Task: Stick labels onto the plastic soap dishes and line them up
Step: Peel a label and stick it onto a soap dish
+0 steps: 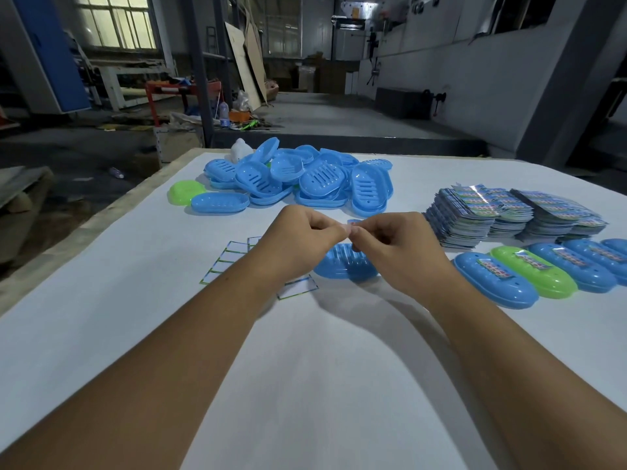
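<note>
My left hand [298, 239] and my right hand [397, 245] meet fingertip to fingertip above the table, pinching a small label [353, 228] between them; most of it is hidden by my fingers. Directly below lies a blue soap dish [339, 264], partly covered by my right hand. To the right, a row of labelled dishes [495, 278] lies side by side, blue and one green [534, 271]. A heap of unlabelled blue dishes [298, 178] sits at the far middle of the table.
Stacks of label sheets [502, 213] stand at the right, behind the row. Empty backing strips [224, 262] lie left of my hands, another [298, 286] under my left wrist. A green dish [186, 191] lies by the table's left edge [101, 215].
</note>
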The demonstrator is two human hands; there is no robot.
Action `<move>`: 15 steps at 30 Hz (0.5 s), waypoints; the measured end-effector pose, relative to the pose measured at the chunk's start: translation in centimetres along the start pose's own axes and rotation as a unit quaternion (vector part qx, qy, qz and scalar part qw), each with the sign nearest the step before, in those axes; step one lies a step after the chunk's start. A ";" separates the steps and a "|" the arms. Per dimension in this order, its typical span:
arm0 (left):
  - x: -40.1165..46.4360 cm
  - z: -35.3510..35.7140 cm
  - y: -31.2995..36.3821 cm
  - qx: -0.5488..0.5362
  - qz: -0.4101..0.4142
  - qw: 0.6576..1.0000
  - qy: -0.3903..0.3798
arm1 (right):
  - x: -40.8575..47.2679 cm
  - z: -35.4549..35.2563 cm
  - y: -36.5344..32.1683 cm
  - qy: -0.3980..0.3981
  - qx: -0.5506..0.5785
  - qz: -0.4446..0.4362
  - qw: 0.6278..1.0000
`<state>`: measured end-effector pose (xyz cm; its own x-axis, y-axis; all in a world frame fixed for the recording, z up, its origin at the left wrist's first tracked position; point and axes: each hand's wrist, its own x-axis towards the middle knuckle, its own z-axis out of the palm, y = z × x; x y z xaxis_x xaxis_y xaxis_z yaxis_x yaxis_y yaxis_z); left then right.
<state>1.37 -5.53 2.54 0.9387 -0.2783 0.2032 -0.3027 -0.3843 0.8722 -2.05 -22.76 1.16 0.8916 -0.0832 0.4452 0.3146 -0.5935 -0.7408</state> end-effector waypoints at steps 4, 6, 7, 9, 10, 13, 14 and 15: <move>0.1 -0.3 -0.1 -0.005 -0.005 1.000 0.016 | 0.1 0.2 0.1 -0.019 0.005 -0.016 1.000; 0.2 -0.3 -0.1 -0.005 -0.011 1.000 0.022 | 0.2 0.3 0.3 -0.004 0.003 -0.002 1.000; 0.2 -0.3 -0.1 -0.004 -0.017 1.000 0.026 | 0.3 0.3 0.4 0.010 -0.003 0.009 1.000; 0.4 -0.2 -0.1 0.000 -0.030 0.999 0.037 | 0.5 0.1 0.7 0.036 -0.016 0.043 0.998; 0.4 -0.1 -0.1 0.003 -0.036 0.998 0.042 | 0.6 0.0 0.8 0.047 -0.019 0.061 0.997; 0.5 0.1 -0.1 0.015 -0.047 0.998 0.042 | 0.8 -0.4 1.0 0.051 -0.017 0.085 0.995; 0.5 0.1 -0.1 0.019 -0.048 0.998 0.039 | 0.8 -0.4 0.9 0.045 -0.012 0.085 0.995; 0.5 0.1 -0.1 0.024 -0.049 0.998 0.036 | 0.8 -0.4 0.8 0.038 -0.004 0.086 0.996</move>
<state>1.86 -5.70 2.50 0.9733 -0.1731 0.1505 -0.2140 -0.4484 0.8678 -1.26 -23.65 1.09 0.9048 -0.2445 0.3487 0.1558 -0.5721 -0.8052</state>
